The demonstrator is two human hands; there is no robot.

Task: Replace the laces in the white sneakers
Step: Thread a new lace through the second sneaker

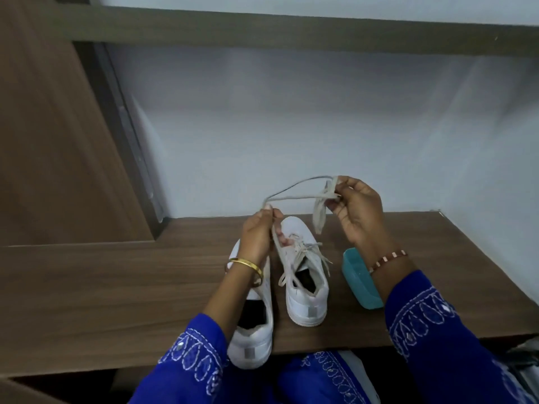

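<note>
Both hands' fingers (pixel 267 212) pinch a lace (pixel 294 196) (aloft) — sneakers (pixel 303 287) near the desk edge (pixel 350 344).

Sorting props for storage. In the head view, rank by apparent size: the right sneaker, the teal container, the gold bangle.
1. Right sneaker
2. Teal container, though the right forearm covers part of it
3. Gold bangle, clearly smallest

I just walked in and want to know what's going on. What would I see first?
First, a loose lace stretched in the air between two hands: the left hand pinches one end and the right hand holds the other, bunched. Right below, two white sneakers stand side by side on the brown table; the right one is laced. A teal box sits just right of them.
</note>
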